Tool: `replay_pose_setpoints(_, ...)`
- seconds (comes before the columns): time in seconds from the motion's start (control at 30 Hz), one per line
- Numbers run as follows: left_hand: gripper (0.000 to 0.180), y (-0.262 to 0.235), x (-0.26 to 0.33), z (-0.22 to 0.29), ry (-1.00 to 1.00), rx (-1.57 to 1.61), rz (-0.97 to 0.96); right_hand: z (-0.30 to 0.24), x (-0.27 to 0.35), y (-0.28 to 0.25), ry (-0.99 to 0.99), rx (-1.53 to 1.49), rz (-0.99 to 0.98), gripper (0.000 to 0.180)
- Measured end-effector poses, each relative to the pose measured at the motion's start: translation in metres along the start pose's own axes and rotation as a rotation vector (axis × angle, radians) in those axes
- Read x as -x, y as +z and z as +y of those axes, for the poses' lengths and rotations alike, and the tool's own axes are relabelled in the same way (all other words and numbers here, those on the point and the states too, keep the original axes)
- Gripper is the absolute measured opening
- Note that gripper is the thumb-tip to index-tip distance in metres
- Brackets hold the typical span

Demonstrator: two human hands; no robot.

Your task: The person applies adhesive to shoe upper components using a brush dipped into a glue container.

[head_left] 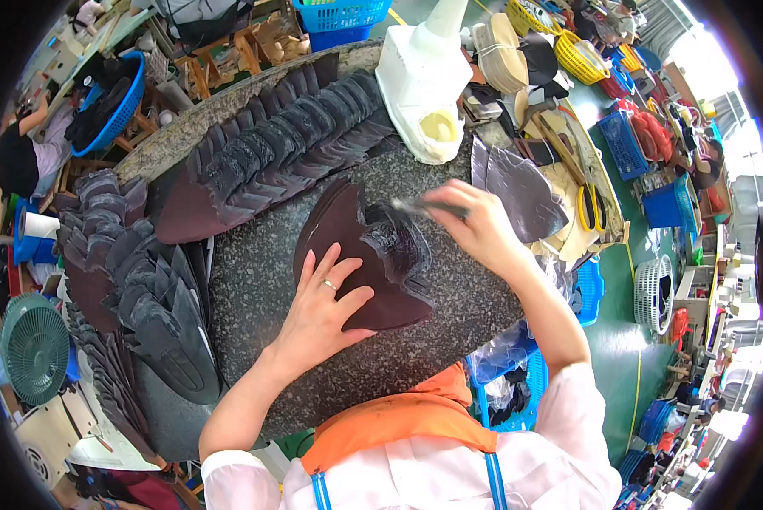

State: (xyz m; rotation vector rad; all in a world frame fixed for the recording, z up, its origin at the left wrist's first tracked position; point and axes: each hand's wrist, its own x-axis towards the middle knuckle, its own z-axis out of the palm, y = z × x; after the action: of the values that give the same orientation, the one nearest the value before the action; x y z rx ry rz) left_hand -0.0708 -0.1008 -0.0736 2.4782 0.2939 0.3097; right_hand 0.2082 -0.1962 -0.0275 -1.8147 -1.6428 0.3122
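A fanned stack of dark brown shoe upper pieces (339, 285) lies on the speckled grey stone tabletop (262, 280). My left hand (326, 306) rests on the stack, fingers spread and pressing its lower left part. In my right hand (475, 223) is a small dark-handled brush (411, 206), its tip blurred, over the stepped curved edges at the stack's upper right. Those edges look wet and shiny. Beyond the stack stands a white glue container (417, 89), caked with dried drips, with pale yellowish glue (439, 127) in its opening.
A long overlapping row of similar pieces (262, 140) lies along the far edge; more rows (148, 280) are at the left. Dark sheets (517, 191) and yellow-handled scissors (590, 206) lie at the right. A blue basket (526, 395) stands beside the table.
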Motion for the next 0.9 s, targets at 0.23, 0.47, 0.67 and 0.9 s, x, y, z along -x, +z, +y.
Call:
replay_pose_setpoints(0.23, 0.058, 0.001, -0.002, 0.006, -0.024, 0.000, -0.010, -0.019, -0.041, 0.039, 0.012, -0.009, -0.150, 0.021)
replay_pose_setpoints(0.47, 0.062, 0.006, 0.004, -0.002, -0.068, -0.020, 0.039, -0.049, 0.045, 0.038, 0.188, -0.299, 0.205, 0.041)
replay_pose_setpoints(0.67, 0.063, 0.002, 0.006, 0.003, -0.062, -0.086, 0.047, -0.048, 0.154, 0.051, 0.413, -0.079, 0.338, 0.019)
replay_pose_setpoints(0.9, 0.067, -0.012, -0.011, 0.009, -0.089, -0.174, -0.108, 0.037, -0.009, -0.013, 0.106, 0.177, 0.499, 0.021)
